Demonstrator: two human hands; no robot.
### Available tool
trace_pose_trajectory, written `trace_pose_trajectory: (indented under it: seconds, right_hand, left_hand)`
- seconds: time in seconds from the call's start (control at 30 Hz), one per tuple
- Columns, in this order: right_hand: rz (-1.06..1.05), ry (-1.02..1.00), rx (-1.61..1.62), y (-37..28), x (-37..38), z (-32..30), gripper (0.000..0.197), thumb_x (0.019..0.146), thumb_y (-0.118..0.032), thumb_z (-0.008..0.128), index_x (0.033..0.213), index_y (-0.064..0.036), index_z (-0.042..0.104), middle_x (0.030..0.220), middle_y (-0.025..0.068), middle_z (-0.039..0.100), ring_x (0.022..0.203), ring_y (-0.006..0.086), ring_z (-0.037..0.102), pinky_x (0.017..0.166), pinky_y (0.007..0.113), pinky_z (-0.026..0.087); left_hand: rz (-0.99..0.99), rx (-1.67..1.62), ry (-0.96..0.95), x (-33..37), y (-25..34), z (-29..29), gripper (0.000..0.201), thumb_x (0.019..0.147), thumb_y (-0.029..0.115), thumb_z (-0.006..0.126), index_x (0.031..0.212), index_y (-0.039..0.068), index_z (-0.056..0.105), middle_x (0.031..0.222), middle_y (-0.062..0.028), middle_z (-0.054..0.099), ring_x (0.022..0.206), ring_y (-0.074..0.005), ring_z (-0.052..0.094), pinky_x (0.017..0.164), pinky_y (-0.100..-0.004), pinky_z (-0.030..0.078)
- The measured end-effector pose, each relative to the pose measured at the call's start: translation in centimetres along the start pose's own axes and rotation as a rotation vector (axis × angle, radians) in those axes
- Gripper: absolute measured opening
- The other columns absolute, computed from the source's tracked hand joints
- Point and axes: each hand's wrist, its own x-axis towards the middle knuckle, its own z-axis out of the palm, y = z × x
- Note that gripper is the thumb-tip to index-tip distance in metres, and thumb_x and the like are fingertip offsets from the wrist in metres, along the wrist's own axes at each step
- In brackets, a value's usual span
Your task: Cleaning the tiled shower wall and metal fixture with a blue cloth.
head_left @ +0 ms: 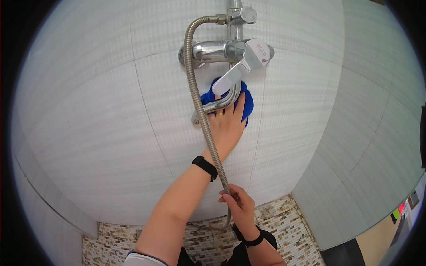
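My left hand (227, 128) reaches up under the chrome spout (218, 105) and holds a blue cloth (248, 106) against the tiled wall. Its fingers lie over the bunched cloth, and the spout and the mixer lever (230, 80) hide part of both. Lower down, my right hand (242, 205) is closed around the ribbed metal shower hose (207, 133), thumb and fingers pinching it. Above the left wrist, this hose crosses in front of my left forearm. It loops down from the chrome mixer tap (213, 51) on the wall.
White textured tiles (88, 133) cover the wall in front. A diverter knob (245, 15) sits above the mixer. Panels stand at both sides, the right one (355, 146) angled toward me. Mosaic flooring (284, 221) lies below, with the hose's lower loop near it.
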Motion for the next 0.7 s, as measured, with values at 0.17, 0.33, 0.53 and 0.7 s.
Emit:
trace_pose_trajectory:
  seconds: [0.17, 0.33, 0.53, 0.7]
  right_hand:
    - [-0.022, -0.020, -0.069, 1.4, 0.6, 0.0, 0.030, 0.085, -0.003, 0.061, 0.114, -0.0005, 0.055, 0.094, 0.0087, 0.064, 0.080, 0.0130, 0.063, 0.072, 0.026, 0.049]
    - [0.061, -0.084, -0.205, 5.3, 1.0, -0.2, 0.033, 0.084, -0.003, 0.061, 0.116, 0.0022, 0.053, 0.099, 0.0089, 0.063, 0.084, 0.0138, 0.062, 0.078, 0.028, 0.049]
    - [0.190, -0.136, 0.060, 6.8, 0.5, 0.3, 0.030, 0.089, -0.012, 0.058, 0.116, 0.0009, 0.054, 0.094, 0.0068, 0.062, 0.080, 0.0129, 0.060, 0.072, 0.026, 0.047]
    - [0.160, -0.093, 0.165, 6.0, 0.8, 0.3, 0.034, 0.096, -0.023, 0.046, 0.114, 0.0049, 0.054, 0.096, 0.0080, 0.060, 0.080, 0.0142, 0.060, 0.075, 0.027, 0.047]
  left_hand:
    - [0.122, -0.070, -0.146, -7.3, -1.0, 0.5, 0.071, 0.066, 0.025, 0.074, 0.130, 0.014, 0.046, 0.138, -0.0122, 0.036, 0.130, -0.0414, 0.026, 0.102, -0.0566, 0.026]
    - [0.150, -0.140, -0.306, -16.0, -3.9, 0.5, 0.072, 0.064, 0.022, 0.077, 0.129, 0.014, 0.046, 0.138, -0.0142, 0.033, 0.129, -0.0474, 0.025, 0.102, -0.0590, 0.024]
    - [0.194, -0.104, -0.318, -15.9, -4.1, 0.1, 0.064, 0.068, 0.014, 0.069, 0.128, 0.015, 0.048, 0.139, -0.0091, 0.036, 0.131, -0.0400, 0.028, 0.097, -0.0495, 0.034]
    - [0.362, -0.039, -0.240, -9.9, -2.7, 0.7, 0.052, 0.072, 0.011, 0.063, 0.123, 0.014, 0.054, 0.135, -0.0082, 0.044, 0.125, -0.0357, 0.039, 0.079, -0.0378, 0.046]
